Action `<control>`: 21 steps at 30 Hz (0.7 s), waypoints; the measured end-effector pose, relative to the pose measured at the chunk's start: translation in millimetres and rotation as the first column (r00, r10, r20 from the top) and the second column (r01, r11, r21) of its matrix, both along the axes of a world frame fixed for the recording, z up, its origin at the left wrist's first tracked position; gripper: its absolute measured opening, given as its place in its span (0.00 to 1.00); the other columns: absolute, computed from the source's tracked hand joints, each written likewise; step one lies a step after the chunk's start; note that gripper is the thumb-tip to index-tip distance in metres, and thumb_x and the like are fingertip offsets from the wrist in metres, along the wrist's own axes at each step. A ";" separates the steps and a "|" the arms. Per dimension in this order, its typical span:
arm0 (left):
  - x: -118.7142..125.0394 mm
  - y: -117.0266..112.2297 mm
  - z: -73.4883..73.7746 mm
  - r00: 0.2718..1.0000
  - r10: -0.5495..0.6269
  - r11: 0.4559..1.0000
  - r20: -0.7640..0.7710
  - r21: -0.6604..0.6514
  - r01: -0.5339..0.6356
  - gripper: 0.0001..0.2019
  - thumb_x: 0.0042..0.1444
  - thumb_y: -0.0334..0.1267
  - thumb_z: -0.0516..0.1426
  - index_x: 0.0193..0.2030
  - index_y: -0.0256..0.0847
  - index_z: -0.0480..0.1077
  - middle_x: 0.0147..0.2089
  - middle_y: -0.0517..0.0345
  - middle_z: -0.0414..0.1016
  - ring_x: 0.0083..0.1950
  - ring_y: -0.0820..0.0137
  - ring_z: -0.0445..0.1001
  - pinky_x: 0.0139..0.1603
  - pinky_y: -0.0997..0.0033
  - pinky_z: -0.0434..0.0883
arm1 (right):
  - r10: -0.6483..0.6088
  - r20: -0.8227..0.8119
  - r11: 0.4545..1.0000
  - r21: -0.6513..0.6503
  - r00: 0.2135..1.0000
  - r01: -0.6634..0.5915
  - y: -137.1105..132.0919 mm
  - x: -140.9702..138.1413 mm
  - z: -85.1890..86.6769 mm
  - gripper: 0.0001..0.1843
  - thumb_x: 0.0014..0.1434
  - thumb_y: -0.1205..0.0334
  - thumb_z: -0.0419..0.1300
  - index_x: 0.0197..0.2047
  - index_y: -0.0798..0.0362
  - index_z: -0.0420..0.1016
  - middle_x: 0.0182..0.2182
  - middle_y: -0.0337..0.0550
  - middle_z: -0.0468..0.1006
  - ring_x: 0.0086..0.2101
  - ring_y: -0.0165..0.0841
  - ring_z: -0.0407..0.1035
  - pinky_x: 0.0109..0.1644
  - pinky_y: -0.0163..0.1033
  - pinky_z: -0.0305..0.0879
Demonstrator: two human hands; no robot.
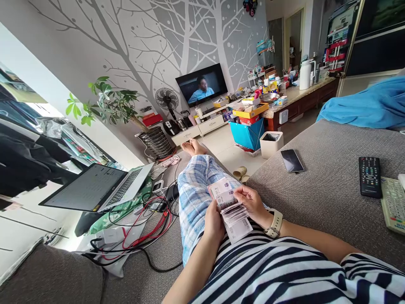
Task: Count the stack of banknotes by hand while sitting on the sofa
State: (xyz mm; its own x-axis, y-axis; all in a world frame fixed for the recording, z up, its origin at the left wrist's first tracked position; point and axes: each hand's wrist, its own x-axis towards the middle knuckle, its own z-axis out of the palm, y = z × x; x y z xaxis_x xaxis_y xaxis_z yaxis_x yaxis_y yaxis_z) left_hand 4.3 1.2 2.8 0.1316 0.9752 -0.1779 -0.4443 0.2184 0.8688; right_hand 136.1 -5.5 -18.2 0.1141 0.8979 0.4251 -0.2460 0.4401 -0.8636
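Observation:
A fanned bundle of pale banknotes (pixel 236 219) lies over my lap between my two hands. My left hand (pixel 213 221) is closed around the left edge of the bundle, its thumb on top. From the right, my right hand (pixel 251 204) pinches the upper notes between thumb and fingers. Several notes in the middle are folded over in layers, and a figure 5 shows on the upper ones. Under the bundle are my plaid trousers (pixel 193 185) and striped shirt (pixel 268 268). A pale watch (pixel 274 223) is on my right wrist.
On the grey sofa (pixel 319 202) to my right lie a phone (pixel 291 161), a black remote (pixel 370 176) and a pale remote (pixel 394 202). An open laptop (pixel 95 188) and tangled cables (pixel 148 236) are at my left. A white bin (pixel 271 144) stands beyond.

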 end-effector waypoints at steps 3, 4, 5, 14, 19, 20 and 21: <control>-0.3 0.4 -0.1 1.000 -0.017 1.000 0.014 0.001 0.017 0.08 0.49 0.40 0.58 0.35 0.40 0.74 0.35 0.55 0.79 0.37 0.62 0.77 0.37 0.65 0.73 | 0.002 0.013 1.000 0.002 1.000 -0.002 -0.7 -0.6 0.7 0.13 0.59 0.52 0.59 0.30 0.53 0.71 0.23 0.37 0.67 0.26 0.30 0.61 0.30 0.35 0.59; -0.4 0.7 -0.2 1.000 -0.015 1.000 0.015 -0.002 0.015 0.08 0.49 0.40 0.58 0.34 0.40 0.74 0.34 0.55 0.79 0.37 0.62 0.77 0.37 0.66 0.73 | 0.005 0.017 1.000 -0.001 1.000 -0.005 -1.0 -0.7 1.1 0.13 0.59 0.52 0.59 0.29 0.53 0.70 0.23 0.36 0.67 0.25 0.29 0.61 0.30 0.35 0.58; -0.5 1.1 -0.4 1.000 -0.007 1.000 0.016 -0.007 0.007 0.07 0.48 0.39 0.58 0.33 0.40 0.74 0.33 0.56 0.79 0.36 0.63 0.77 0.38 0.66 0.73 | 0.011 0.020 1.000 -0.005 1.000 -0.011 -1.2 -0.7 1.6 0.14 0.59 0.52 0.58 0.29 0.53 0.70 0.22 0.36 0.66 0.25 0.29 0.60 0.29 0.35 0.58; 2.6 -2.5 5.6 0.998 0.054 0.997 0.044 -0.048 -0.052 0.09 0.47 0.37 0.59 0.35 0.35 0.73 0.32 0.53 0.79 0.37 0.63 0.78 0.41 0.65 0.73 | 0.054 0.026 0.998 -0.030 0.998 -0.053 -0.9 -0.6 1.1 0.19 0.60 0.48 0.56 0.24 0.52 0.65 0.20 0.36 0.62 0.23 0.29 0.56 0.27 0.36 0.53; 3.1 -3.0 7.7 0.997 0.066 0.989 0.050 -0.132 -0.058 0.12 0.47 0.37 0.58 0.40 0.37 0.73 0.37 0.51 0.80 0.40 0.59 0.78 0.43 0.62 0.73 | 0.096 -0.043 0.995 -0.033 0.994 -0.098 0.4 -1.5 -3.5 0.24 0.63 0.44 0.49 0.26 0.53 0.69 0.14 0.35 0.63 0.18 0.28 0.55 0.24 0.35 0.52; 2.9 -2.5 6.9 0.996 0.070 0.989 0.049 -0.136 -0.063 0.13 0.47 0.37 0.58 0.40 0.37 0.73 0.38 0.50 0.80 0.40 0.59 0.78 0.43 0.61 0.73 | 0.105 -0.051 0.994 -0.035 0.993 -0.107 0.8 -1.6 -4.4 0.24 0.64 0.44 0.49 0.26 0.53 0.69 0.14 0.34 0.62 0.17 0.28 0.55 0.24 0.35 0.51; 2.7 -2.1 6.1 0.996 0.075 0.988 0.046 -0.136 -0.068 0.13 0.46 0.36 0.59 0.40 0.37 0.72 0.38 0.50 0.80 0.40 0.59 0.79 0.43 0.61 0.73 | 0.104 -0.055 0.994 -0.035 0.993 -0.106 1.3 -1.6 -5.1 0.24 0.64 0.44 0.49 0.26 0.53 0.69 0.13 0.34 0.62 0.17 0.28 0.55 0.24 0.35 0.51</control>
